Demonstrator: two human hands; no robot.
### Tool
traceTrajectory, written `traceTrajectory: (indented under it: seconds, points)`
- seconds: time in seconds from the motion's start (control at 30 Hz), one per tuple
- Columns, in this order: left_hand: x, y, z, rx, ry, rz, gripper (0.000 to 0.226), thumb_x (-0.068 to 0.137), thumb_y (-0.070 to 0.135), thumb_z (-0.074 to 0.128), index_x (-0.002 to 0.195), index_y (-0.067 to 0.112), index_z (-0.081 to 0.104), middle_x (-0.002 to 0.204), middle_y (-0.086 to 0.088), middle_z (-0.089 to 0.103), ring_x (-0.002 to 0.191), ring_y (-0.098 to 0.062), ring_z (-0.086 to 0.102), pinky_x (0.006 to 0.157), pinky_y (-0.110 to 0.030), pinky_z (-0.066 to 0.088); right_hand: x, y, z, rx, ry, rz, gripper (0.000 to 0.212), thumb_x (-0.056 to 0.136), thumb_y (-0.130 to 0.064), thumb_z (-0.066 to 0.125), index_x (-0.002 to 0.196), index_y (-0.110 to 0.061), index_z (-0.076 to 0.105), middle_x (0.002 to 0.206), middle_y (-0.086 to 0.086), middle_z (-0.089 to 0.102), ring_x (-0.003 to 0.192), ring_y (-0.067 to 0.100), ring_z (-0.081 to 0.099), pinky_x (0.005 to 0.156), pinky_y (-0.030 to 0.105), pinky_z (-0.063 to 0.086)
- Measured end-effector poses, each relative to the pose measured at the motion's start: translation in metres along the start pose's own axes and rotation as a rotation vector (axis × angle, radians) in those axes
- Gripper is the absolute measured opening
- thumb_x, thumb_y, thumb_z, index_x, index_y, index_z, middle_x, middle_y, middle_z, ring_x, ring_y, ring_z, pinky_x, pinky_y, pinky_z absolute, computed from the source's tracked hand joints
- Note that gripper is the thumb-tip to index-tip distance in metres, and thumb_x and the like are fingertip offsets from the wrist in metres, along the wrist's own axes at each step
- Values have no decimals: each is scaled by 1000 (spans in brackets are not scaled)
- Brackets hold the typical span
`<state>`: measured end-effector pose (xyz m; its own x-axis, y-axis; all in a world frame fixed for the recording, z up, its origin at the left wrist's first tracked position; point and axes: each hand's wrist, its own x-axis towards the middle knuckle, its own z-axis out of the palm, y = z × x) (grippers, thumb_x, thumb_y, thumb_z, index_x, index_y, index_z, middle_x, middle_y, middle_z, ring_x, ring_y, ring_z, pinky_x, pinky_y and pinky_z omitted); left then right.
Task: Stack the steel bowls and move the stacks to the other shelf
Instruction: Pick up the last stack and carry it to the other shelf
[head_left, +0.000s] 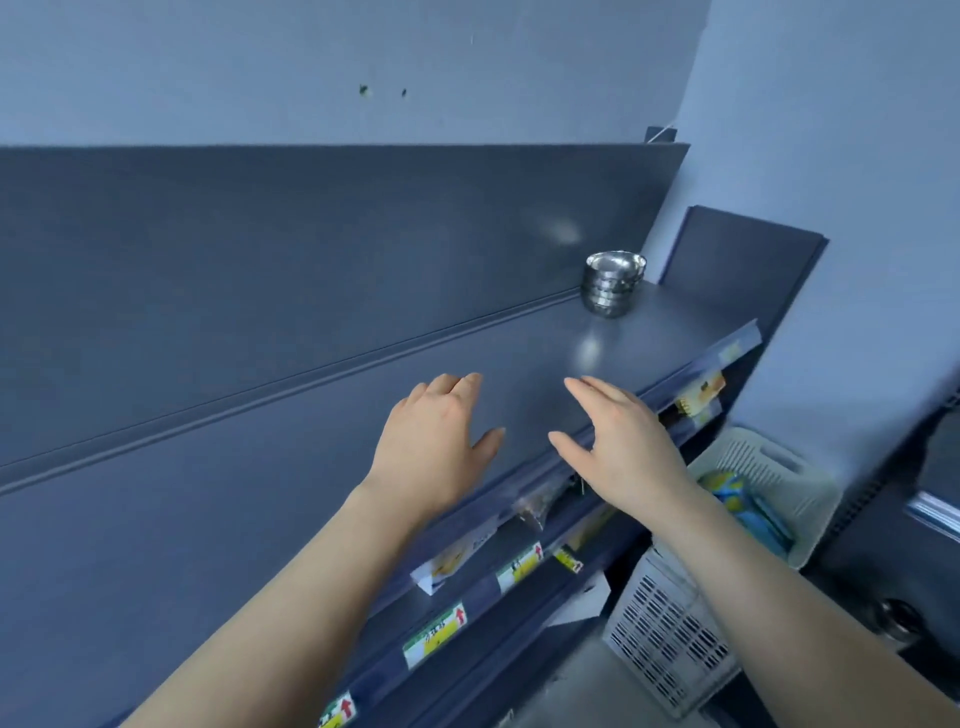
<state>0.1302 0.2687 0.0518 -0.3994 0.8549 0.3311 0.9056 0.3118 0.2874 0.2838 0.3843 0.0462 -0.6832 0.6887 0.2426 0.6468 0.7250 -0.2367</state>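
The stack of bowls (613, 283) stands upright at the far right end of the top shelf (322, 467), close against the back panel (311, 234), with several steel bowls nested one in another. From where the hands are, it lies ahead and off to the right, well apart from both. The right hand (623, 447) is the nearer one, with its fingers straight, its thumb spread, and nothing in it. The left hand (436, 441) hangs beside it over the bare shelf with relaxed fingers, also holding nothing. The two palms face each other with a gap between them. I'd say a reach along the shelf to the right is what the next move needs. Below the shelf's right end sits a pale basket (769, 467).
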Motion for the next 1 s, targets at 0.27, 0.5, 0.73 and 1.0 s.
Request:
traceTrajectory:
  seconds: [0.27,0.5,0.73,1.0]
  points:
    - [124,24,45,-44,-31,78,62,93,45,52,145,18,33,139,-1,46,125,-23,44,99,-32,37,87,81,2,-1,40,92,65,96,-39,56,151,-14,32,152,4,41,138,24,40,114,34,31]
    - [227,39,92,-119,-136,81,72,91,45,56,149,19,24,146,-1,41,132,-22,41,104,-34,38,161,148,1,120,59,225,75,94,-37,60,155,-18,21,156,3,36,142,20,35,111,30,31]
    - [307,62,146,-183,-228,26,87,88,43,61,152,25,5,150,-3,34,133,-24,40,100,-37,42,227,215,14,182,61,256,82,92,-33,64,156,-22,13,146,9,44,119,26,53,94,32,39]
    - [391,73,213,-364,-246,-126,106,84,35,70,150,35,-13,152,-7,29,135,-24,37,99,-34,38,312,295,48,306,34,200,101,86,-34,71,156,-33,-2,150,8,41,131,25,46,98,35,41]
